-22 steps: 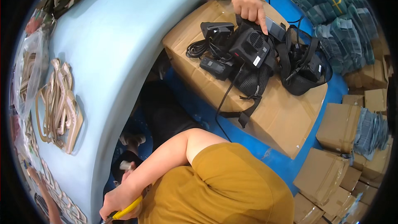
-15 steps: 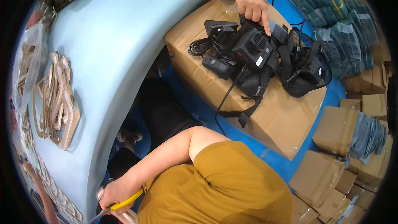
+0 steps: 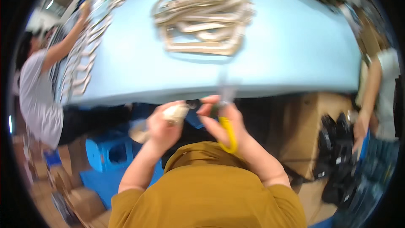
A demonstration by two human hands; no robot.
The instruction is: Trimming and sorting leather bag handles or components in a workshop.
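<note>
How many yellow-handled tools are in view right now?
1: the yellow-handled tool is in your right hand, near the front edge of the light blue table. Others may be hidden under the pale strips.

The scissors have a bright yellow handle and a grey blade end, smeared by blur. They are held up at the near side of the bench, close to the middle of its front edge, with the handle loop lower and the blades pointing up and away, overlapping that edge in view. Whether the blades are parted or touch the bench cannot be told. The cream piece, small, rounded and blurred, is held just short of the bench's front edge, left of its middle; its lower part is hidden.
</note>
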